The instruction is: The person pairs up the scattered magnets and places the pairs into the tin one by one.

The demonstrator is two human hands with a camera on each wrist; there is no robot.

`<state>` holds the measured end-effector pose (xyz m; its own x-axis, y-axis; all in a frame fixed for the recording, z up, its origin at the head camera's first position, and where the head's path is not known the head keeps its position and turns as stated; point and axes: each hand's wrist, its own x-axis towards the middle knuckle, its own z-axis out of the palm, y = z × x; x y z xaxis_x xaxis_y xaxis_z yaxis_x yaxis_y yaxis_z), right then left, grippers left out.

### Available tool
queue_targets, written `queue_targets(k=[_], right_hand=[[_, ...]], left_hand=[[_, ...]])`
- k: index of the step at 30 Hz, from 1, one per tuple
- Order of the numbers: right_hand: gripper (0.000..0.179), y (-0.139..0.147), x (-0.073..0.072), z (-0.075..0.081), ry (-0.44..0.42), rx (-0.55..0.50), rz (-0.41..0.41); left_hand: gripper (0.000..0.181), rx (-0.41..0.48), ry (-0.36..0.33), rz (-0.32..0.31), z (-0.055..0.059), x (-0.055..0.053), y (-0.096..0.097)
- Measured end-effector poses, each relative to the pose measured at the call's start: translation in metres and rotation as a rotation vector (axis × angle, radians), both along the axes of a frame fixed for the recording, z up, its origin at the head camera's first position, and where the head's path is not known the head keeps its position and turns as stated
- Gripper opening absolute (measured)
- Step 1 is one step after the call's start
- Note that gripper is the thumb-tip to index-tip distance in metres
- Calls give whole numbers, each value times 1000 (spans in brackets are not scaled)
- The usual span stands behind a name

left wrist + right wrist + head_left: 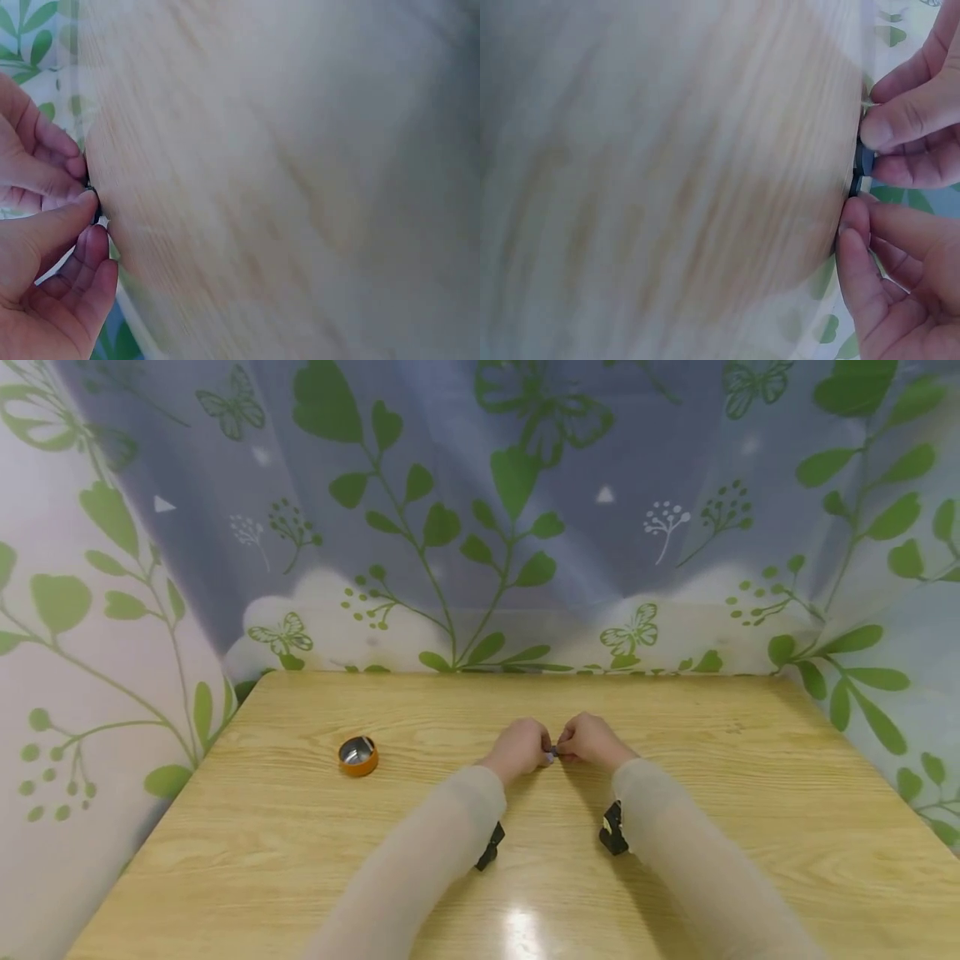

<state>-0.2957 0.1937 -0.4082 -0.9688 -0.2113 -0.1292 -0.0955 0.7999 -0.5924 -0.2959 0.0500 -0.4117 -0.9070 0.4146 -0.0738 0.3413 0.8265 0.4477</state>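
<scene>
Out over the table, both hands meet around a small dark thing. My left hand pinches its blunt blue-grey part between thumb and fingers. At the other side, the thumb and fingertips of my right hand pinch a slimmer black part. The fingertips of the two hands are nearly together and hide most of the thing; I cannot tell what it is. A pale bluish bit shows below the left fingertips in the head view.
To the left on the wooden table stands a small orange bowl with a shiny metal inside and a whitish piece in it. Black wrist devices hang beneath both sleeves. A leaf-patterned curtain borders the table's far edge and sides.
</scene>
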Motion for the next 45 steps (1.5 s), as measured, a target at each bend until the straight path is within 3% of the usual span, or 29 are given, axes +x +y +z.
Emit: queue_targets(k=[6,13,19,24,31,34,37,41,45], right_hand=[[16,-5,0,-2,6,-12,24],[18,-8,-1,-3,-44,-19,32],[19,-9,-3,2,-74,7,1],[16,-6,-4,-1,-125,1,-18],[19,2,0,0,-124,-43,-14],[23,4,2,0,-95,-6,17],[27,3,3,1,-31,41,78],[25,-1,3,1,34,106,135],[21,-4,3,0,34,143,125]], left_hand=[[7,0,52,-5,-4,0,1],[15,21,36,38,-5,2,-8],[19,53,34,-11,7,3,-34],[21,81,25,-16,24,8,-71],[25,134,108,2,47,18,-135],[30,155,157,32,54,24,-170],[38,164,191,96,54,26,-206],[62,145,64,204,40,27,-246],[87,150,-120,250,20,27,-272]])
